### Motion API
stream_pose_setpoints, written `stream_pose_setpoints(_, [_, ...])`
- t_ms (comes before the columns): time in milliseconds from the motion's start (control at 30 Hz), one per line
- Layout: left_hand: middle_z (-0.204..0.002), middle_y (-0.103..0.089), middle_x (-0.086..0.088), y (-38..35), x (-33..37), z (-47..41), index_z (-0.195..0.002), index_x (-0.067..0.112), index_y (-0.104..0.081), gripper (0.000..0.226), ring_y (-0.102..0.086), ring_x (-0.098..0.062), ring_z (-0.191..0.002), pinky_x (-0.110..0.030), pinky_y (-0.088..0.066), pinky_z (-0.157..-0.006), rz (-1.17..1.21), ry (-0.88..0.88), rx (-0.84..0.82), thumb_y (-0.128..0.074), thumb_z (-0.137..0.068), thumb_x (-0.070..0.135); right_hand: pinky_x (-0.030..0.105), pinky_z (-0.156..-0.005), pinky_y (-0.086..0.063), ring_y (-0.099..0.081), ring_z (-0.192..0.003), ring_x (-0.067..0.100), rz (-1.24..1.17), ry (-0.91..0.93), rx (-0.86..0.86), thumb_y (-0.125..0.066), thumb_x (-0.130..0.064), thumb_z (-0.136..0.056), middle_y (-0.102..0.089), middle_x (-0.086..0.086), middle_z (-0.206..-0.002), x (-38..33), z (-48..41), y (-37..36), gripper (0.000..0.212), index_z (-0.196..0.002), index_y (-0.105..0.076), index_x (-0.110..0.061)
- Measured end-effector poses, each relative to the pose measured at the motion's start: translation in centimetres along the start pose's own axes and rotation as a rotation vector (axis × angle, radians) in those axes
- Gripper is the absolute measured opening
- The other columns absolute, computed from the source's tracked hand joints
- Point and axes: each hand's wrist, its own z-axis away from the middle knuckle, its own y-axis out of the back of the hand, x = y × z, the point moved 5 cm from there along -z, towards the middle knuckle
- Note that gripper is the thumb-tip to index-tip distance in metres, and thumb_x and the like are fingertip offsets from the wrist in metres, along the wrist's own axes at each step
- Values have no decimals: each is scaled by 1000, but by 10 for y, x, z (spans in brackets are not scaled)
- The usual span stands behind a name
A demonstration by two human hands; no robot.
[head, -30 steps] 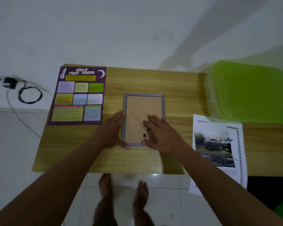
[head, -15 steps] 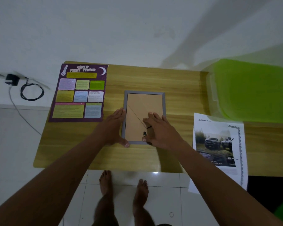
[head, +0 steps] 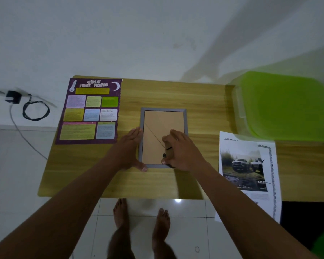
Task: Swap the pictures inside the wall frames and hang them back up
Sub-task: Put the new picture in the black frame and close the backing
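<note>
Frame (head: 185, 118) face-down on table (head: 195, 94), both hands at it.
L hand (head: 129, 148) grip flat, open, along frame's left edge; R hand (head: 182, 152) fingers curled by black clip (head: 164, 156), can't tell if pinching.

Right hand (head: 183, 152) no longer flat on the picture frame's (head: 185, 118) backing board (head: 157, 126), fingers now curled in, forefinger and thumb drawn around the small black clip (head: 164, 156) at the near edge
</note>
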Motion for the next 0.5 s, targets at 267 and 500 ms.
stream_pose_setpoints(267, [-162,-7,-5,2,7,3,-154,12,1,128,-7,-22,-148,-37,-16,-117,173,86,140,-75,-65,64,41,-102,-39,-39,-130,35,-113,-105,184,-61,-28,-93,-44,18,-138,8,18,25,56,-139,-39,-8])
stream_pose_setpoints(500, [-133,-45,-14,-11,20,-1,-143,10,-37,81,-46,-32,-121,-41,-45,-99,253,294,327,-78,-77,31,39,-97,-41,-42,-122,38,-247,-402,81,-67,-21,-87,-38,20,-133,18,12,15,71,-146,-31,-3])
